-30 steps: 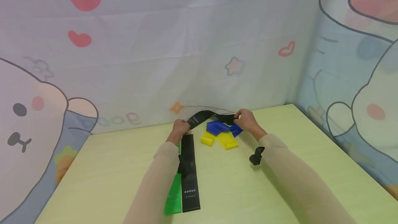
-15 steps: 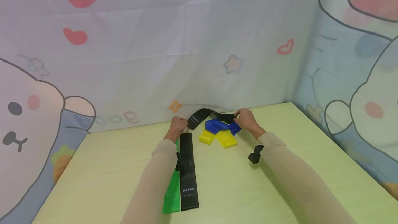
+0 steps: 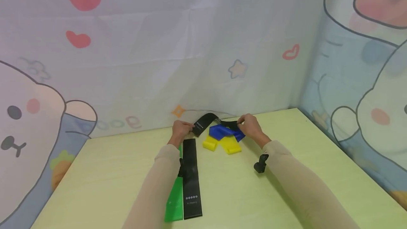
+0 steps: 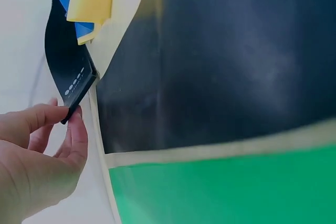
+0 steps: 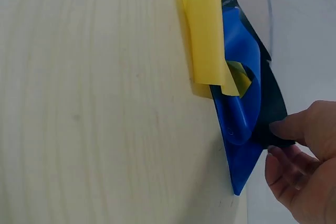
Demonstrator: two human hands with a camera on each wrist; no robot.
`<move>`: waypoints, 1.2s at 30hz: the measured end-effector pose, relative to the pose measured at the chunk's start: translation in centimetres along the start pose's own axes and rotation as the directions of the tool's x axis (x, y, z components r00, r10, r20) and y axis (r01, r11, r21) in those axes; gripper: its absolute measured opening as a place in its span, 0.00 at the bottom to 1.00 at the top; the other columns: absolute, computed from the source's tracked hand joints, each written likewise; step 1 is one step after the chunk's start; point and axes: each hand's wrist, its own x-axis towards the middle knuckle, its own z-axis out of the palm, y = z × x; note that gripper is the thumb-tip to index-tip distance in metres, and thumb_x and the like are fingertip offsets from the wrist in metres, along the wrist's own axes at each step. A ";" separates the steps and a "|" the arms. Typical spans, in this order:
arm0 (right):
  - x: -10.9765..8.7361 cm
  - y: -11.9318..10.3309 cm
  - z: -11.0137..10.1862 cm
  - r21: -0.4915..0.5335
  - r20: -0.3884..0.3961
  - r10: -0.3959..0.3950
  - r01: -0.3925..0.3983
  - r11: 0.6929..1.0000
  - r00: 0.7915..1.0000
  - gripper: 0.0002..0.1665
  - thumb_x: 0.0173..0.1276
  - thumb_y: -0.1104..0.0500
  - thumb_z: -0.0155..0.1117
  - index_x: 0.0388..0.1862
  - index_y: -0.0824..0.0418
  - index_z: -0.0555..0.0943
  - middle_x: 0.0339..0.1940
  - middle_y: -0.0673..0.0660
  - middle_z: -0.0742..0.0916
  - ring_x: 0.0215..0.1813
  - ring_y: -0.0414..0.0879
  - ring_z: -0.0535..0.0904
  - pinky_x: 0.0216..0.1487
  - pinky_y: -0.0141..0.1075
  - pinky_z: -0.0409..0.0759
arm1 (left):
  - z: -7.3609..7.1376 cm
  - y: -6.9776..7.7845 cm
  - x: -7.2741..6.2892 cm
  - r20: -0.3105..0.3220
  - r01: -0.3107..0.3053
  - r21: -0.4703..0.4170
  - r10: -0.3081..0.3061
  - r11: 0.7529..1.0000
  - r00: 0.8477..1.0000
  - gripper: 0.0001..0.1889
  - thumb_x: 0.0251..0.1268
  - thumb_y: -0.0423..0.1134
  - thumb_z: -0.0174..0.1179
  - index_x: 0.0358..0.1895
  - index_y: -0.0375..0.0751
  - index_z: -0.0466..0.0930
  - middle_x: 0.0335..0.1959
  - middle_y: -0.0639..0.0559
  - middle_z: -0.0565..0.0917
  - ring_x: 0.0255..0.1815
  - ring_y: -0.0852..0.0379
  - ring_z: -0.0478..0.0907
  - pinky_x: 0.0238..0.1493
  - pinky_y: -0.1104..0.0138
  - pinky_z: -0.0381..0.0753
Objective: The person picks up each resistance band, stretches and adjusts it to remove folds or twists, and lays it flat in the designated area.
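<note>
A black resistance band (image 3: 205, 121) with white dots and lettering spans between my hands at the back of the table, arching in the middle. My left hand (image 3: 182, 130) pinches its left end between thumb and fingers; the left wrist view shows that grip on the band's corner (image 4: 76, 86). At the other end, my right hand (image 3: 251, 126) pinches the band, as seen in the right wrist view (image 5: 274, 114). Just in front of it lie a crumpled blue band (image 3: 220, 131) and a yellow band (image 3: 230, 145), which overlap each other.
A second black band (image 3: 192, 183) lies flat, lengthwise, on the table (image 3: 235, 193). Beside it on the left is a green band (image 3: 175, 204), partly hidden by my left forearm. A printed cloth backdrop (image 3: 146, 63) stands at the table's back edge.
My left hand has moved slightly left with the band's end, and its fingers now show at the band's edge. The right hand stays nearly in place. The view shifts a little.
</note>
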 end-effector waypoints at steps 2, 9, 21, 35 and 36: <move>0.0 0.1 0.2 0.008 -0.037 -0.015 0.015 1.000 0.999 0.08 0.70 0.66 0.62 0.44 0.69 0.85 0.46 0.64 0.87 0.41 0.55 0.82 0.45 0.46 0.84 | -0.1 -0.2 0.2 0.023 -0.002 0.007 0.002 1.000 1.000 0.11 0.62 0.22 0.57 0.42 0.28 0.88 0.50 0.37 0.85 0.45 0.48 0.75 0.42 0.62 0.79; 0.3 -0.2 0.3 0.044 -0.203 -0.130 0.141 0.989 0.971 0.09 0.74 0.69 0.55 0.44 0.72 0.81 0.41 0.66 0.81 0.41 0.58 0.77 0.44 0.49 0.81 | -0.3 0.3 0.2 0.093 -0.009 0.005 0.009 1.000 0.996 0.11 0.68 0.27 0.58 0.47 0.27 0.87 0.54 0.37 0.84 0.53 0.48 0.79 0.50 0.62 0.84; 0.7 -1.4 -1.0 0.027 -0.197 -0.166 0.174 0.984 0.966 0.20 0.74 0.74 0.41 0.43 0.74 0.84 0.49 0.69 0.72 0.45 0.63 0.77 0.50 0.51 0.81 | -0.9 1.8 -2.4 0.014 -0.067 -0.138 0.070 0.988 0.997 0.11 0.67 0.19 0.57 0.49 0.21 0.83 0.59 0.30 0.78 0.56 0.38 0.80 0.51 0.58 0.84; 1.4 -2.5 -1.8 0.019 -0.171 -0.200 0.206 0.978 0.965 0.23 0.71 0.75 0.46 0.63 0.77 0.73 0.62 0.76 0.66 0.49 0.66 0.78 0.52 0.53 0.81 | -2.5 1.6 -4.5 0.075 -0.107 -0.139 0.118 0.984 0.990 0.09 0.68 0.21 0.57 0.47 0.25 0.83 0.51 0.33 0.82 0.49 0.39 0.84 0.46 0.58 0.87; 1.5 -2.6 -1.9 0.026 -0.178 -0.204 0.212 0.977 0.963 0.23 0.70 0.75 0.46 0.63 0.76 0.73 0.62 0.76 0.67 0.51 0.67 0.77 0.54 0.54 0.80 | -2.7 1.5 -4.6 0.087 -0.106 -0.133 0.118 0.986 0.989 0.09 0.68 0.21 0.57 0.47 0.26 0.84 0.50 0.33 0.82 0.47 0.40 0.84 0.46 0.58 0.87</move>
